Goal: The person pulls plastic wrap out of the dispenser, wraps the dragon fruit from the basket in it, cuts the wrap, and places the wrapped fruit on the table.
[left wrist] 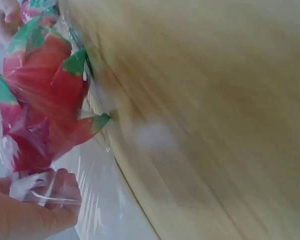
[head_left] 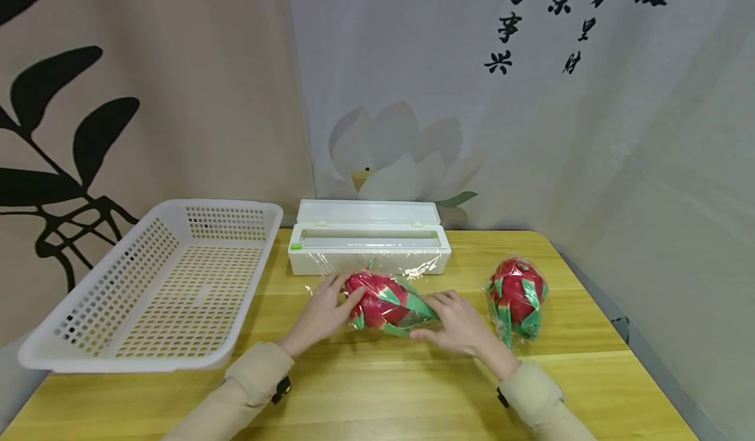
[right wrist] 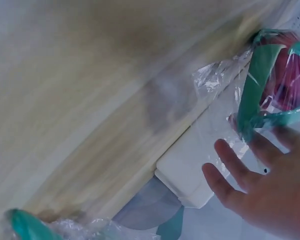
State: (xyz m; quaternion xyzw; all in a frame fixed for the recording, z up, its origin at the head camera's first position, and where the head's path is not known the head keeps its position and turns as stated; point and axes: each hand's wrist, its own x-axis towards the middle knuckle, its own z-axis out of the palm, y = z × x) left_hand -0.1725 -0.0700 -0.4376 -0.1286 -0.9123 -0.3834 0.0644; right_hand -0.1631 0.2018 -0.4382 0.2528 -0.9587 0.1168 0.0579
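A red dragon fruit with green tips (head_left: 383, 302) lies on the table, wrapped in clear cling film (left wrist: 45, 192). My left hand (head_left: 321, 313) is at its left end; in the left wrist view the thumb and curled fingers pinch the film there. At the other end is my right hand (head_left: 457, 323). Its fingers are spread and loosely bent beside the green tips, as the right wrist view shows, with the fingertips touching the film. A second dragon fruit (head_left: 518, 293), also in film, sits to the right of my right hand.
Behind the hands stands a white cling film box (head_left: 368, 262) with its lid raised and film hanging over its front. A white perforated basket (head_left: 250, 290) takes up the table's left side. A printed curtain (head_left: 590, 146) hangs behind the wooden table (head_left: 377, 395).
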